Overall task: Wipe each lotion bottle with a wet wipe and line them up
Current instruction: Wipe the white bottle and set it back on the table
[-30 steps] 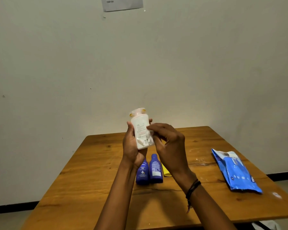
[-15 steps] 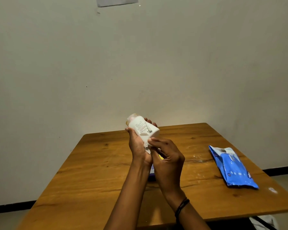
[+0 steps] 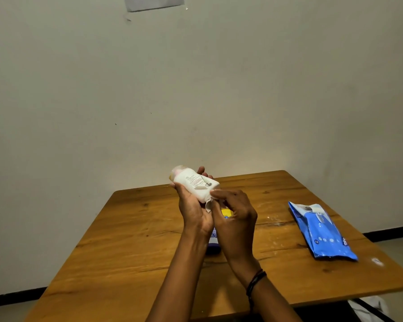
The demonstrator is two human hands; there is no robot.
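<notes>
The lotion bottle [image 3: 196, 184] is white, with a pale pinkish cap and small red and black print. The wet wipe [image 3: 208, 205] is white. The pack [image 3: 323, 233] by the right edge of the counter [image 3: 126, 240] is bright blue with white dots. The counter is orange-brown wood with dark knots.

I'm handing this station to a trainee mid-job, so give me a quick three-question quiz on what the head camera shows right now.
1. True or false: the white lotion bottle stands upright on the table.
2. Which hand grips the white lotion bottle? A) left hand B) right hand C) neither
3. Fill in: the blue wipes pack lies on the table to the person's ____.

Key:
1. False. It is held tilted above the table.
2. A. The right hand holds the wet wipe at the bottle's base.
3. Right.
</notes>
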